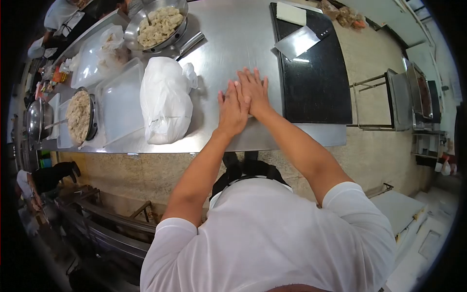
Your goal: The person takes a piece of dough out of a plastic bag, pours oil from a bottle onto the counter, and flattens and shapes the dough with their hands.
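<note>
A metal table [233, 39] bears a white bag [166, 102], black board [316, 90], clear tub [119, 107]

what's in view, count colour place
table: 1, silver, centre
board: 1, black, table's right
cleaver: 1, silver blade, on board
slab: 1, white, board's far end
bag: 1, white, centre left
food mounds: 2, pale, left
trays: at least 2, clear, left of bag
metal stand: 1, grey, right of table
co-workers: at least 2, white tops, left side
small clutter: several, mixed, left
own shirt: 1, white, bottom
left hand: 1, bare, on table
right hand: 1, bare, touching left hand
</note>
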`<act>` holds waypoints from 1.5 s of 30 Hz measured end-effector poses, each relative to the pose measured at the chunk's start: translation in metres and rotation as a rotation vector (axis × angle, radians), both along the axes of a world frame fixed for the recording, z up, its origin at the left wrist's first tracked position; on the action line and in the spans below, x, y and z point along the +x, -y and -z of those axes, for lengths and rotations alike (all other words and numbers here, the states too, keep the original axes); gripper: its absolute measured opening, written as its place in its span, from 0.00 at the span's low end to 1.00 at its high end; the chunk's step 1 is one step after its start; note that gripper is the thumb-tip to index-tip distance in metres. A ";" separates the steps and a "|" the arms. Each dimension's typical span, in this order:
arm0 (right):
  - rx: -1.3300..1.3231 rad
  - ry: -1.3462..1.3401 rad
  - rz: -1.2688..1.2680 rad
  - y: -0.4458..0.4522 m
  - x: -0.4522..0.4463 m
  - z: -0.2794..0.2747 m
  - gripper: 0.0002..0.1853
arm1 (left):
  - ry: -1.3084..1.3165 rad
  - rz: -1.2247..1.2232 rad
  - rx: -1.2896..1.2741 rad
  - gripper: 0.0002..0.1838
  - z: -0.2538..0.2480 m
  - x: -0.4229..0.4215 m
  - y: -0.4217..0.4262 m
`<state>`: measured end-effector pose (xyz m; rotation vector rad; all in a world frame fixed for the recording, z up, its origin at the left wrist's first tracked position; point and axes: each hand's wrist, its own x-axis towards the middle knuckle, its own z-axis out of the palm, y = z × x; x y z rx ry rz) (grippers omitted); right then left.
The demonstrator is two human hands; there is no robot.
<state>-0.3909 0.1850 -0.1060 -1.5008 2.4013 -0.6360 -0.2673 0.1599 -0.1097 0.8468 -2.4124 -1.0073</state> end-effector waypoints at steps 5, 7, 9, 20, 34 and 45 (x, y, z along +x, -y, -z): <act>-0.106 -0.189 0.095 0.018 -0.010 0.017 0.19 | 0.188 -0.019 -0.071 0.54 0.006 -0.012 0.011; -0.118 -0.162 0.106 0.027 -0.018 0.018 0.18 | 0.216 -0.061 -0.108 0.58 0.009 -0.016 0.018; -0.146 -0.157 0.138 0.024 -0.020 0.012 0.16 | 0.150 -0.042 -0.131 0.56 0.005 -0.018 0.019; 0.117 0.280 -0.397 -0.003 -0.052 -0.034 0.22 | 0.139 0.034 0.154 0.42 -0.041 0.014 0.006; -0.100 -0.131 -0.158 -0.013 -0.028 0.015 0.25 | 0.281 0.083 -0.192 0.80 -0.026 -0.015 0.004; -0.195 -0.213 -0.089 0.052 -0.058 0.026 0.24 | 0.438 0.017 -0.323 0.79 0.004 -0.048 0.066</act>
